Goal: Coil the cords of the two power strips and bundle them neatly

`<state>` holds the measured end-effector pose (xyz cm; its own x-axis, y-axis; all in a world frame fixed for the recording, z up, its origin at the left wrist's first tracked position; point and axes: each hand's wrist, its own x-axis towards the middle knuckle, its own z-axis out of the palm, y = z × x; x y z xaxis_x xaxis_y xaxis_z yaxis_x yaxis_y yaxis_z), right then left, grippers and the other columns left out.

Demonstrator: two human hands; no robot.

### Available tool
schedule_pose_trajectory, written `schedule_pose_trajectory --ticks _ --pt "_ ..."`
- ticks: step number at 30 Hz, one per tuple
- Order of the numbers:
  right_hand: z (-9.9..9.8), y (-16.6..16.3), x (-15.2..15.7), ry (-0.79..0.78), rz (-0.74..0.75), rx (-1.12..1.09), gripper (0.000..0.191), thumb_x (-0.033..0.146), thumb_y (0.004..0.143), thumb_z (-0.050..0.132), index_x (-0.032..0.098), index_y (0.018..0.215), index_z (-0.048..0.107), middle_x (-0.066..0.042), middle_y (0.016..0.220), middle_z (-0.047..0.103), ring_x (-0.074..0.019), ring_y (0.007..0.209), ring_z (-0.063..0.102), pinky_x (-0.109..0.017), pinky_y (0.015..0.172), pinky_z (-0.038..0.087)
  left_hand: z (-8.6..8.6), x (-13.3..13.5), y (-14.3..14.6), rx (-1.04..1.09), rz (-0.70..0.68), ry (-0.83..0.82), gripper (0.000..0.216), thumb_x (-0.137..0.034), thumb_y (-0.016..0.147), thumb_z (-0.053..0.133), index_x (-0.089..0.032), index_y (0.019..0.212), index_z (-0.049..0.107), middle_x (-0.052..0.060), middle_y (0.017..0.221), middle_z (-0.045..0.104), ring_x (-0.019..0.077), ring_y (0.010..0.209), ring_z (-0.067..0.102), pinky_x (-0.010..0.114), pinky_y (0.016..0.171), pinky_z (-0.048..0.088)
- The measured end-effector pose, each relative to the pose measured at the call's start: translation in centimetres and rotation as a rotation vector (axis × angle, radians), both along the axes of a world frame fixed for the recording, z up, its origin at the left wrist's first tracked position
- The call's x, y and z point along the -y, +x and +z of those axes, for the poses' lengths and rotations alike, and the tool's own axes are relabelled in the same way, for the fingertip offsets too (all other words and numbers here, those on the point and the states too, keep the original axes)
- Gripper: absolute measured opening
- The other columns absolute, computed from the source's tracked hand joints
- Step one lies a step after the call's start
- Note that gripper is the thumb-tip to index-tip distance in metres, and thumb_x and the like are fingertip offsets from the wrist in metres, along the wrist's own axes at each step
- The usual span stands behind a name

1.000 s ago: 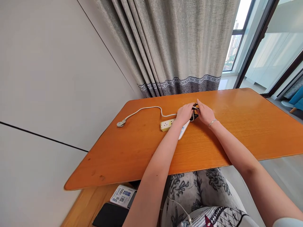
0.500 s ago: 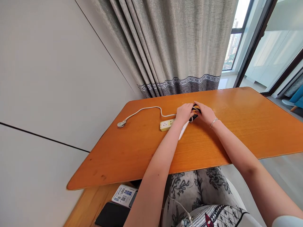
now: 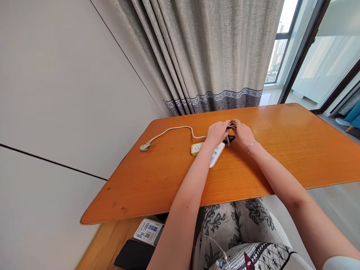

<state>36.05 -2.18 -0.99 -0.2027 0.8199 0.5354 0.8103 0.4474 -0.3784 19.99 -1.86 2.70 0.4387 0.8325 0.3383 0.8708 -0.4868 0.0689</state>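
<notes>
Over the middle of the wooden table (image 3: 168,176), my left hand (image 3: 218,133) and my right hand (image 3: 243,133) come together, both closed on a bundle of black and white cables (image 3: 231,127). More of the bundle hangs down below the fingers. Partly covered by my left wrist, a white power strip (image 3: 217,154) with pale blue markings lies aslant. Just left of it is a yellowish power strip (image 3: 196,149), its right end hidden by my left arm. A white cord (image 3: 177,128) runs left across the tabletop to a plug (image 3: 144,146).
A grey curtain (image 3: 219,52) hangs behind the far table edge, and a white wall panel (image 3: 56,93) borders the left side. Below the front edge, a black phone-like slab (image 3: 137,255) and a printed white box (image 3: 148,231) lie on a lower wooden surface.
The white power strip has turned so that its marked face shows more. My hands have shifted slightly around the cable bundle, the right one a little to the left.
</notes>
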Motion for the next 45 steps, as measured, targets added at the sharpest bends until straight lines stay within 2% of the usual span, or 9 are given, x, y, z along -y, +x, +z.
schedule_pose_trajectory --ticks 7,12,18,22,26,30,38,42,45 --pt "-0.7 0.5 -0.7 -0.043 -0.024 -0.101 0.033 0.015 0.096 0.045 0.018 0.128 0.05 -0.015 0.122 0.075 -0.0284 0.104 0.075 -0.041 0.087 0.057 -0.5 -0.1 -0.4 0.156 -0.083 0.036 0.038 -0.021 0.1 0.054 -0.021 0.138 0.056 0.01 0.147 0.059 0.023 0.135 0.055 0.033 0.106 0.045" --pt "-1.0 0.8 -0.7 -0.07 -0.032 -0.123 0.028 0.018 0.096 0.045 0.021 0.123 0.047 -0.012 0.113 0.078 -0.0288 0.091 0.076 -0.036 0.078 0.054 0.0 0.1 -0.4 0.132 0.117 0.007 0.027 -0.04 0.096 0.062 -0.019 0.112 0.068 0.012 0.117 0.07 0.0259 0.106 0.067 0.033 0.081 0.048" --pt "-0.9 0.8 -0.5 -0.09 -0.05 -0.137 0.026 0.02 0.096 0.044 0.021 0.122 0.048 -0.012 0.113 0.078 -0.0315 0.088 0.075 -0.039 0.079 0.053 -0.4 0.3 0.6 0.063 0.204 -0.226 0.054 -0.058 0.099 0.045 -0.02 0.075 0.075 0.015 0.084 0.074 0.0314 0.091 0.071 0.036 0.072 0.046" --pt "-0.6 0.8 -0.2 -0.098 -0.048 -0.121 0.029 0.019 0.096 0.045 0.021 0.125 0.05 -0.011 0.117 0.078 -0.03 0.091 0.076 -0.04 0.081 0.055 -1.1 0.8 1.2 0.107 0.234 -0.279 0.036 -0.053 0.088 0.062 -0.022 0.077 0.075 0.011 0.085 0.077 0.0308 0.09 0.072 0.035 0.07 0.046" --pt "-0.3 0.9 -0.1 -0.064 -0.006 -0.079 0.037 0.023 0.095 0.053 0.023 0.132 0.05 -0.01 0.127 0.075 -0.0285 0.106 0.075 -0.04 0.087 0.056 -1.4 1.1 1.3 0.124 0.261 -0.236 0.024 -0.043 0.085 0.063 -0.022 0.078 0.073 0.011 0.086 0.077 0.03 0.089 0.072 0.035 0.069 0.046" --pt "-0.4 1.0 -0.4 -0.094 -0.059 -0.09 0.033 0.025 0.095 0.053 0.021 0.128 0.054 -0.011 0.11 0.079 -0.03 0.092 0.076 -0.039 0.081 0.055 -1.3 1.4 1.4 0.095 0.241 -0.202 0.023 -0.041 0.084 0.062 -0.022 0.077 0.073 0.011 0.086 0.077 0.0297 0.089 0.072 0.035 0.069 0.047" --pt "-1.1 1.4 -1.7 -0.164 -0.097 -0.446 0.043 0.03 0.083 0.061 0.017 0.123 0.05 -0.001 0.073 0.071 -0.024 0.074 0.068 -0.038 0.079 0.051 -1.0 1.9 1.4 0.131 0.179 -0.179 0.022 -0.039 0.083 0.063 -0.022 0.07 0.068 0.009 0.086 0.074 0.0278 0.087 0.069 0.035 0.067 0.042" --pt "-1.3 2.6 -2.5 -0.295 -0.134 -0.811 0.039 0.032 0.075 0.069 0.021 0.109 0.052 0.003 0.07 0.067 -0.0209 0.075 0.068 -0.036 0.078 0.053 -1.1 2.2 1.2 0.182 0.159 -0.116 0.021 -0.037 0.083 0.064 -0.021 0.069 0.065 0.007 0.086 0.072 0.0247 0.085 0.066 0.034 0.068 0.041" --pt "-1.5 3.5 -2.7 -0.414 -0.071 -0.935 0.037 0.036 0.074 0.074 0.022 0.101 0.051 0.001 0.076 0.069 -0.0185 0.073 0.07 -0.033 0.071 0.056 -1.3 2.4 1.3 0.25 0.118 -0.065 0.02 -0.034 0.084 0.063 -0.021 0.069 0.064 0.006 0.083 0.07 0.0221 0.081 0.064 0.033 0.067 0.041"
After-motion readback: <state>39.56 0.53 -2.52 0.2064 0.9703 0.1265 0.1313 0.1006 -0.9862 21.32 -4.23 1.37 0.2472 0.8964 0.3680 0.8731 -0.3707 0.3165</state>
